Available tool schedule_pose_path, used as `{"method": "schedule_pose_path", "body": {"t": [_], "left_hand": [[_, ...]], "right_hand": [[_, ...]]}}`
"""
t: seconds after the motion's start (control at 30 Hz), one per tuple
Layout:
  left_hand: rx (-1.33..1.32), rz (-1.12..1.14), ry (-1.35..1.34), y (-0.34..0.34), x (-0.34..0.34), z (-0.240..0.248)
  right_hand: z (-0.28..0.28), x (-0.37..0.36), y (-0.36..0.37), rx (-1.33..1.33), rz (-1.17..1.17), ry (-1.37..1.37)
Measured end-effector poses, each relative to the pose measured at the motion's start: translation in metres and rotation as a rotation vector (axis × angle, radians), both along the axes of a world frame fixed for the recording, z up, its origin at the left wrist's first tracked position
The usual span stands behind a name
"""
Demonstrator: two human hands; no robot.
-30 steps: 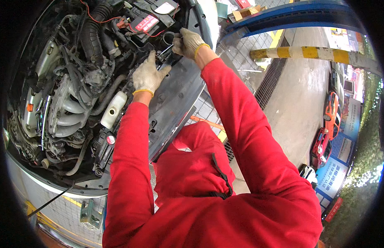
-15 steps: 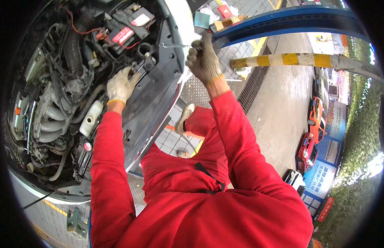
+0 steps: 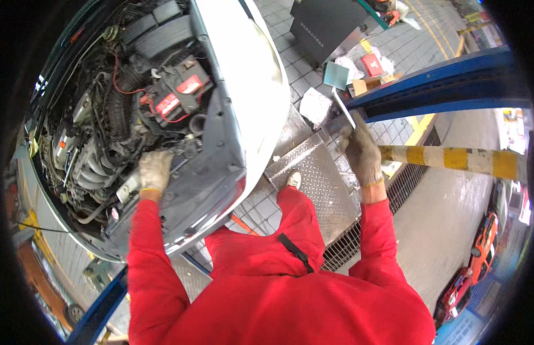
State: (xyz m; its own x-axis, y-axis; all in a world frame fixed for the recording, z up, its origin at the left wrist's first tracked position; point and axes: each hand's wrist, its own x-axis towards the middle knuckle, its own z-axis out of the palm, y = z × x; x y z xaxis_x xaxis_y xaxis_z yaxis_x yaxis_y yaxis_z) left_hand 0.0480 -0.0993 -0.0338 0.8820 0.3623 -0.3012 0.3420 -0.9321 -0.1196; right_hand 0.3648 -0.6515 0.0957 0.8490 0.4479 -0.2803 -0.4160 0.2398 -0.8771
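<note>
My left hand point(image 3: 155, 171), in a pale work glove, is over the engine bay of a white car, near the dark plastic panel point(image 3: 201, 172) along its edge. Motion blur hides how its fingers lie. Out to the right, clear of the car, my gloved right hand point(image 3: 361, 154) is closed around a slim silver metal tool point(image 3: 343, 107) that sticks up past the fingers; its exact kind does not show. Beyond my left hand are a black battery point(image 3: 183, 92) with red labels, a red cable and the silver intake pipes point(image 3: 97, 175). A white reservoir point(image 3: 128, 188) sits beside that hand.
A blue lift arm point(image 3: 433, 83) and a yellow-and-white striped bar point(image 3: 450, 159) reach in from the right. Ahead stands a dark cabinet point(image 3: 324, 29), with boxes and a white bag point(image 3: 315, 106) near it. A steel tread plate point(image 3: 318, 190) and a floor grate point(image 3: 410, 184) lie below.
My right hand has swung right, away from the car's edge, with the metal tool raised. My left hand has drawn back from the part beside the battery. The view has shifted.
</note>
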Motion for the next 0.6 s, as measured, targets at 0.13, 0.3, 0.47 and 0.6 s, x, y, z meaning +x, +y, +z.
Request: {"method": "schedule_pose_path", "body": {"t": [0.13, 0.3, 0.47, 0.6], "left_hand": [[0.002, 0.198, 0.234, -0.007, 0.011, 0.019], [0.094, 0.266, 0.399, -0.033, 0.02, 0.012], [0.08, 0.701, -0.028, -0.084, 0.041, 0.009], [0.058, 0.644, -0.213, -0.127, 0.051, 0.022]], "right_hand": [[0.003, 0.061, -0.068, 0.161, -0.054, 0.026], [0.029, 0.031, -0.149, 0.071, -0.056, 0.099], [0.033, 0.005, -0.181, -0.193, 0.007, 0.207], [0.03, -0.005, -0.173, -0.233, 0.142, 0.236]]}}
